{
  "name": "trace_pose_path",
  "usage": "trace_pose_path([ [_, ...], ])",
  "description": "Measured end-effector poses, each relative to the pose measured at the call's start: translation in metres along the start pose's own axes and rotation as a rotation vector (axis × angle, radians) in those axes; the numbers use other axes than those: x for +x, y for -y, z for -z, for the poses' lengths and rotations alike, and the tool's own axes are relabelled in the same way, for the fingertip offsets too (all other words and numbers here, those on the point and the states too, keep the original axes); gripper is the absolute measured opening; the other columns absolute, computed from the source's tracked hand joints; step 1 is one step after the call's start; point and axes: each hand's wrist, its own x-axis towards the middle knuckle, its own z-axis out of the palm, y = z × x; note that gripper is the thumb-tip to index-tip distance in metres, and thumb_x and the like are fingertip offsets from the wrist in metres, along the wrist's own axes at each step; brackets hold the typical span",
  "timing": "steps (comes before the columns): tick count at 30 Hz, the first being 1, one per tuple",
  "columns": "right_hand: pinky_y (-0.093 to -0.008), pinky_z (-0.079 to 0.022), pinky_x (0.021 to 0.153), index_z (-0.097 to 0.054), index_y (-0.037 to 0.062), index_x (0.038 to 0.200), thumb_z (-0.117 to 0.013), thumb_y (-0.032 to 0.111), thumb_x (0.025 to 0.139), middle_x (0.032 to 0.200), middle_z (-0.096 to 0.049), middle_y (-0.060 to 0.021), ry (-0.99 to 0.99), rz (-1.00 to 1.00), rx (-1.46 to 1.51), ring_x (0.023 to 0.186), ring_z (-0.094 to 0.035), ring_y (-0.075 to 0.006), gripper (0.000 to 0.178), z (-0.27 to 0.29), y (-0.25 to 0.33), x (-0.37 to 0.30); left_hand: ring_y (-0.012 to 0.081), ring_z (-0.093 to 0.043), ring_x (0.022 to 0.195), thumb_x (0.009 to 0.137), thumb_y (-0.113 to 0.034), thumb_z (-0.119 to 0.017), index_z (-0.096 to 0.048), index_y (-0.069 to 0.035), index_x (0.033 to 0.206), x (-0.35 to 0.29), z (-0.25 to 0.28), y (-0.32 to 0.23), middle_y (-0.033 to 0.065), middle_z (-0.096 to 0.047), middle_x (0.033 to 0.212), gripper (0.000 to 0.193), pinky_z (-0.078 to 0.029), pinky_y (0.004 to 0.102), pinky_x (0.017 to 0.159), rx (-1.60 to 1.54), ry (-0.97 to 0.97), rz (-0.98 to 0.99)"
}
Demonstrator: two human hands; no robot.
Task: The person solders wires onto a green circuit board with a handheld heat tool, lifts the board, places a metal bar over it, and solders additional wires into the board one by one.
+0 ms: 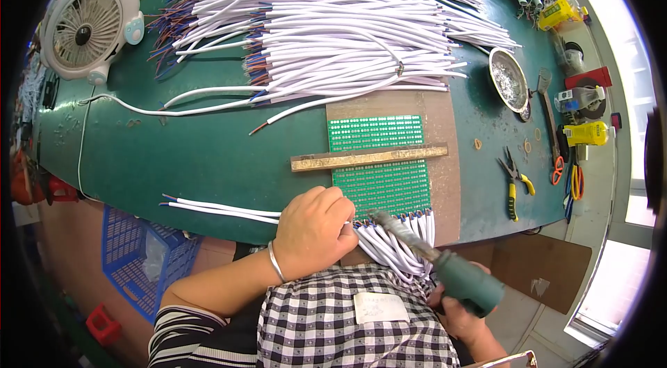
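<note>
A green circuit board panel [382,187] lies on a brown board [443,194], with a wooden bar [368,157] across it. Along the panel's near edge several white cables [392,246] are attached and hang toward my lap. My left hand [316,225] is closed at the panel's near left corner, holding white cables [222,208] whose bared blue and brown ends point left. In my right hand [458,309] is a soldering iron [469,284] with a dark green handle. Its tip, somewhat blurred, reaches the panel's near edge beside my left fingers.
Large bundles of white cable [354,34] fill the far table. A small fan [87,31] stands far left. On the right are a metal bowl [509,79], pliers [514,180], scissors [577,180] and yellow bottles [585,134]. A blue basket [132,257] sits below the table's left edge.
</note>
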Motion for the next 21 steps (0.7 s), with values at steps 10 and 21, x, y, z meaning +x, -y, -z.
trace_pose_path([
  [10,-0.0321,-0.049,0.069,-0.056,-0.0009,0.114,-0.062,0.029,0.084,0.082,-0.065,-0.01,-0.086,-0.157,0.539,0.07,-0.06,-0.0193,0.042,-0.005,-0.012,-0.001,0.0262,-0.051,0.064,0.058,-0.003,-0.063,-0.053,-0.007,0.07,0.0,-0.001,-0.001,0.0068,-0.05,0.07,0.016,-0.043,0.0365,0.056,0.024,0.011,-0.005],
  [21,-0.0303,-0.051,0.063,-0.036,0.0013,0.121,-0.056,0.009,0.079,0.089,-0.06,-0.0105,0.108,0.084,-0.298,0.068,-0.059,-0.0157,0.047,0.009,-0.024,-0.005,0.0264,-0.051,0.065,0.058,-0.002,-0.063,-0.051,-0.007,0.07,0.001,-0.001,-0.001,0.0068,-0.049,0.07,0.017,-0.042,0.0367,0.056,0.019,-0.002,-0.006],
])
